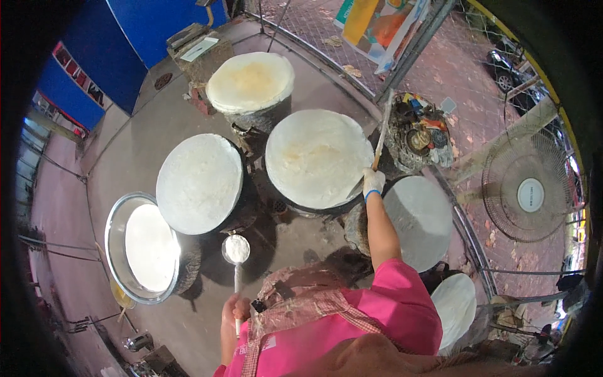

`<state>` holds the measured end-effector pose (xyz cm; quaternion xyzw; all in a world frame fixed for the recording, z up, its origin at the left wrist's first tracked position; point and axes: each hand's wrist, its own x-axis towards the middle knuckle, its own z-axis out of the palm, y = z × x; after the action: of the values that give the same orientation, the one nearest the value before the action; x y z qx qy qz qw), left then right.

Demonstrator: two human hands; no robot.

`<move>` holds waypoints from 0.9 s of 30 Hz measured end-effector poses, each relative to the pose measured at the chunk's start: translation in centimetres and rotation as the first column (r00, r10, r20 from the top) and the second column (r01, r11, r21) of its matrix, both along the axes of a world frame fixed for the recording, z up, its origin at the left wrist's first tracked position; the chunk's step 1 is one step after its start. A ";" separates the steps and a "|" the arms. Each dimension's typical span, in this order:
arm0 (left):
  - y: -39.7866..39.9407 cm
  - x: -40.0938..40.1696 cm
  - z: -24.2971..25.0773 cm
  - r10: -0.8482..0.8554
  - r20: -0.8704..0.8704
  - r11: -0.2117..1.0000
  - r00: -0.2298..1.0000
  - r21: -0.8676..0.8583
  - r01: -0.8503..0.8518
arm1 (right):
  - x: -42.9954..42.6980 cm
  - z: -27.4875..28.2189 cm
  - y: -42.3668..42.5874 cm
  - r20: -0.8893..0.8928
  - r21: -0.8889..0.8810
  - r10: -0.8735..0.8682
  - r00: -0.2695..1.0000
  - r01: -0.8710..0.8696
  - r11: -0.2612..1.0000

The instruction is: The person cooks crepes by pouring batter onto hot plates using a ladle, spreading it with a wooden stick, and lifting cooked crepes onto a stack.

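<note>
My left hand point(235, 308) grips the handle of a ladle point(236, 249), whose bowl holds white batter. On my right hand point(373, 182) is a white knit glove with a blue cuff. It holds a long thin stick point(384, 127) with a wooden-coloured lower part, at the right edge of a round griddle point(320, 158). A flat blade-like end point(354, 191) shows by the glove, against that griddle's rim. A pale sheet with faint browning covers the griddle. To its left, another griddle point(200, 184) bears a plain white sheet.
A metal basin point(110, 249) of white liquid stands at the left. Farther off, a third griddle point(249, 82) carries a browned sheet. Beside my right arm are a grey round surface point(419, 221) and stacked white sheets point(454, 308). A cluttered stand point(419, 136) and a fan point(530, 193) are at the right.
</note>
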<state>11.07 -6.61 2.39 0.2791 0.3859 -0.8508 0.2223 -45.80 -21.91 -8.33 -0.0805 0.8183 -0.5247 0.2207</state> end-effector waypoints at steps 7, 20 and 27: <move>-0.7 3.7 0.4 -0.033 0.101 0.994 0.994 -0.100 0.043 | 5.0 3.5 0.2 -0.053 0.060 -0.283 0.958 0.286 0.957; -0.5 6.4 -0.8 -0.091 0.211 0.979 0.973 -0.162 0.127 | 5.6 4.1 0.0 -0.403 0.211 0.079 0.912 0.009 0.977; -0.9 7.0 0.2 -0.086 0.217 0.980 0.972 -0.160 0.122 | 9.3 5.3 0.9 -0.513 0.105 0.033 0.858 0.024 0.994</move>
<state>18.08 -7.48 2.60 0.3667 0.2701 -0.8573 0.2400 -36.48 -20.97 -3.00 -0.2074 0.8743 -0.4388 -0.0004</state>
